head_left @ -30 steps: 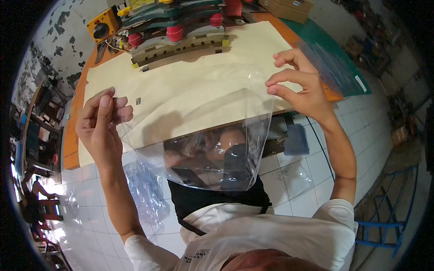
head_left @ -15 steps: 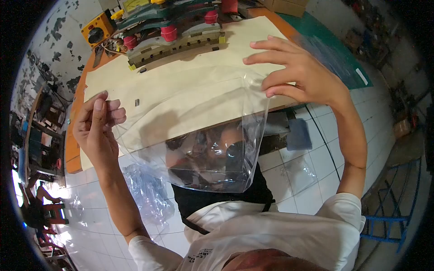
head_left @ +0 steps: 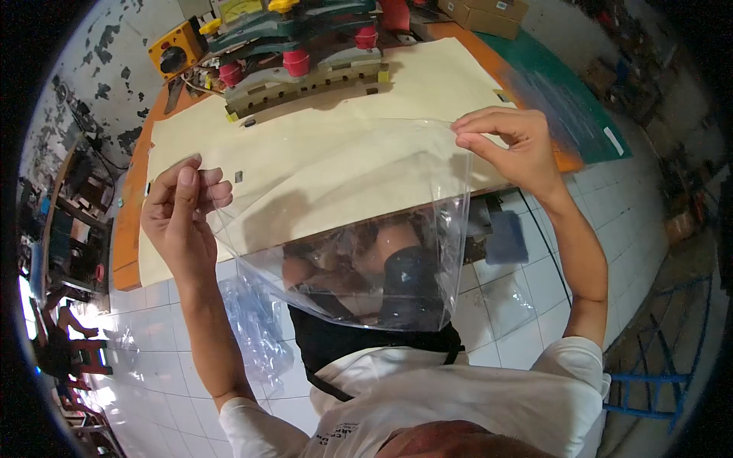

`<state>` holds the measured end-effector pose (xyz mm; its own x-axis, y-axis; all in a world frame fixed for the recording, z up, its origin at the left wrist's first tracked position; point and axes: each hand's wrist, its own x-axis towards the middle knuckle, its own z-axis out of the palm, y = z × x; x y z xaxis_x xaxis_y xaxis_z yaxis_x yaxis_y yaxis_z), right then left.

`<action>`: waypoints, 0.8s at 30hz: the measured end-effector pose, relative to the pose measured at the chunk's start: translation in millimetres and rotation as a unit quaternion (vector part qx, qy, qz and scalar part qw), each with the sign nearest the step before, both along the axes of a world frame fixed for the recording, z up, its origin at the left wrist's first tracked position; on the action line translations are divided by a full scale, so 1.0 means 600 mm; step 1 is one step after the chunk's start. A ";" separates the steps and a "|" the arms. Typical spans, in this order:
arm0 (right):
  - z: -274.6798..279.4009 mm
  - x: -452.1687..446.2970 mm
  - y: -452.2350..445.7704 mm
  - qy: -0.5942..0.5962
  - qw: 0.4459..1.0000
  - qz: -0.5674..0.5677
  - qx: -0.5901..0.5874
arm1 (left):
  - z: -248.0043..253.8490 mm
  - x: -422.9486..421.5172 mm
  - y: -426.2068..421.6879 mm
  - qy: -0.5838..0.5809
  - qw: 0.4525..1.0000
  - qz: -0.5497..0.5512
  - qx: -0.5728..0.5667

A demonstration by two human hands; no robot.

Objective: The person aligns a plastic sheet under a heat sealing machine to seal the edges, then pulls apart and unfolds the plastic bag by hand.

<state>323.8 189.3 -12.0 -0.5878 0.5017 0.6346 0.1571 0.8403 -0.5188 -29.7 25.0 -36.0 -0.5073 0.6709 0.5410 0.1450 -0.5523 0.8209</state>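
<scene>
A clear plastic bag (head_left: 351,221) hangs stretched between my two hands over the front edge of the table. My left hand (head_left: 183,214) is closed on its left edge, thumb uppermost and fingers curled. At the upper right corner my right hand (head_left: 515,149) pinches the film between thumb and fingertips. Through the film show the cream sheet (head_left: 321,153) covering the table and my legs below. The bag's lower edge droops near my lap, and creases run down its right side.
At the table's back stands a green machine (head_left: 305,30) with red knobs (head_left: 296,62) and a slotted metal bar (head_left: 309,93). Beside it is a yellow box (head_left: 172,49). Crumpled clear plastic (head_left: 256,328) lies on the tiled floor at left. A green mat (head_left: 565,107) is at right.
My right hand has gone from spread fingers to a pinch on the bag's upper right corner. My left hand keeps its hold. The bag's right side has shifted slightly rightward.
</scene>
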 end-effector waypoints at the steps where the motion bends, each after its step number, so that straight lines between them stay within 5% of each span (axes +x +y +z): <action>1: 0.000 0.001 -0.002 0.003 1.000 -0.001 0.004 | 0.000 0.001 0.001 0.002 1.000 0.005 0.003; 15: -0.031 -0.005 -0.024 0.030 0.993 -0.043 -0.110 | -0.032 0.012 -0.001 -0.016 0.997 0.008 -0.071; 21: -0.044 -0.008 -0.013 -0.135 0.984 -0.061 -0.097 | -0.044 0.019 0.005 -0.031 0.994 0.014 -0.107; 23: -0.087 -0.015 0.004 0.056 0.981 0.020 -0.187 | -0.052 0.018 0.007 -0.038 0.992 0.015 -0.115; 24: -0.097 -0.021 0.005 0.053 0.981 0.022 -0.187 | -0.057 0.018 0.009 -0.044 0.992 0.006 -0.116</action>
